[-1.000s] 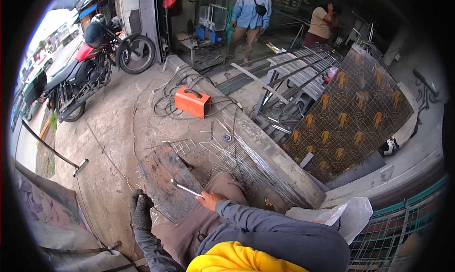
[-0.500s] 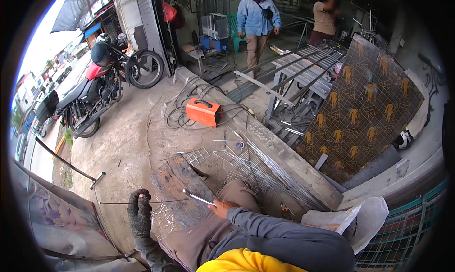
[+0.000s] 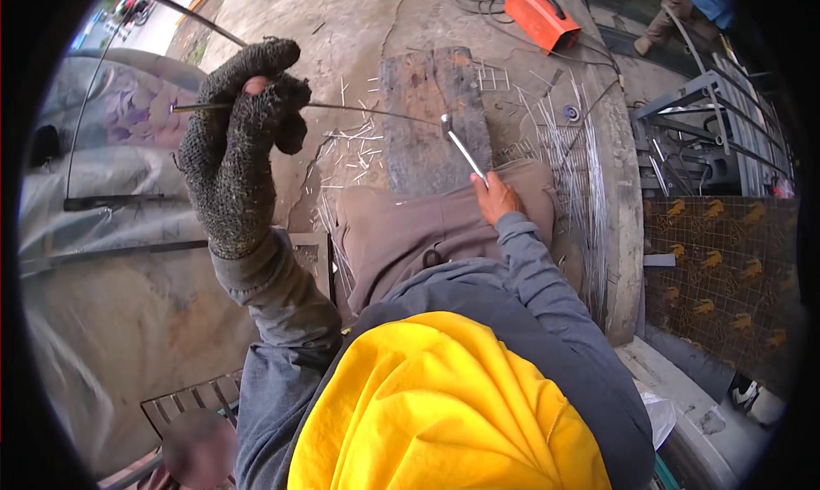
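Note:
My left hand, in a dark grey knit glove, is raised at the left with its fingers closed round a thin metal rod. From the fist the rod runs right, over a worn wooden board. My bare right hand grips a shiny silver bar-shaped tool above my lap; its exact kind is unclear. At the tool's far head, the rod's right end meets it or passes just by; I cannot tell which. Short cut pieces of wire lie scattered left of the board.
Long thin rods lie along the concrete ledge at my right. An orange welding machine with cables stands far right. Plastic sheeting hangs at the left. A patterned brown panel leans beyond the ledge. Another person's blurred head shows lower left.
The view has tilted down and turned. My gloved left hand now appears higher and larger, still holding the rod. My right hand keeps the silver tool, its head still close to the rod.

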`<state>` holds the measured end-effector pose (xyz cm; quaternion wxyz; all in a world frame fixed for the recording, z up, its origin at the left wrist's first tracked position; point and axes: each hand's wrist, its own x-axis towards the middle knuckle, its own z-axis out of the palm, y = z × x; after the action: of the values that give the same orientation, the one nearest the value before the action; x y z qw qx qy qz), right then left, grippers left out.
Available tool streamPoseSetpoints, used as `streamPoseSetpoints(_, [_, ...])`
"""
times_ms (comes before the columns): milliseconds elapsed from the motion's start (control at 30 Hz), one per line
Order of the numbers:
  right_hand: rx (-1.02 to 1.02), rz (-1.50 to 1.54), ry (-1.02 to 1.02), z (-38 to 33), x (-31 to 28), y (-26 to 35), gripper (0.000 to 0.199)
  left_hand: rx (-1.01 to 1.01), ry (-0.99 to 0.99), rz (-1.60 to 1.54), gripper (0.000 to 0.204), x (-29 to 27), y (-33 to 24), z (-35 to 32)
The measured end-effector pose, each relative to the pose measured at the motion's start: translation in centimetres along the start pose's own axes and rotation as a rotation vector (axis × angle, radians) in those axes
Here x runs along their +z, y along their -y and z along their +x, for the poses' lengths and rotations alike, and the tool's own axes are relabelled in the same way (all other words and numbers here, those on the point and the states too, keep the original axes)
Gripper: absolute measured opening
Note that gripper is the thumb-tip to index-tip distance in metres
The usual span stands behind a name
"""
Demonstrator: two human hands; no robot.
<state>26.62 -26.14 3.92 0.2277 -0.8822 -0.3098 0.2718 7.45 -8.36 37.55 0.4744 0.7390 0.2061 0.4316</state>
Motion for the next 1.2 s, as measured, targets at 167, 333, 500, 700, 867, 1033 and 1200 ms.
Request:
streamPoseSetpoints(167, [0.010,0.035,0.043,-0.5,0.5,0.1,0.052,0.010,-0.200,-0.218,0.036,-1.4,5.3,-2.2])
streamPoseSetpoints(333, [-0.010,0.061,0.033,-0.6,1.4,-0.1,0.055,-0.299,-0.509,-0.437,0.036,-7.0,17.8,-8.3])
streamPoseSetpoints(500, [-0.041,0.029,-0.005,-0.3,1.2,-0.2,0.055,-0.814,-0.654,-0.549,0.030,-7.9,27.8,-16.4])
streamPoseSetpoints(700, [-0.010,0.024,0.008,-0.2,0.8,0.1,0.055,-1.054,-0.627,-0.839,0.025,-2.5,28.6,-19.3])
streamPoseSetpoints(867, [-0.002,0.009,0.026,-0.6,0.8,0.7,0.056,-1.059,-0.542,-1.016,0.025,-0.1,29.9,-19.5])
streamPoseSetpoints(1033, [0.005,0.011,0.039,-0.6,0.9,0.8,0.056,-1.153,-0.626,-0.990,0.026,0.7,32.1,-19.2])
streamPoseSetpoints(1200, [-0.052,0.052,0.019,-0.4,0.7,0.9,0.056,-1.176,-0.688,-1.008,0.022,0.6,35.2,-18.5])
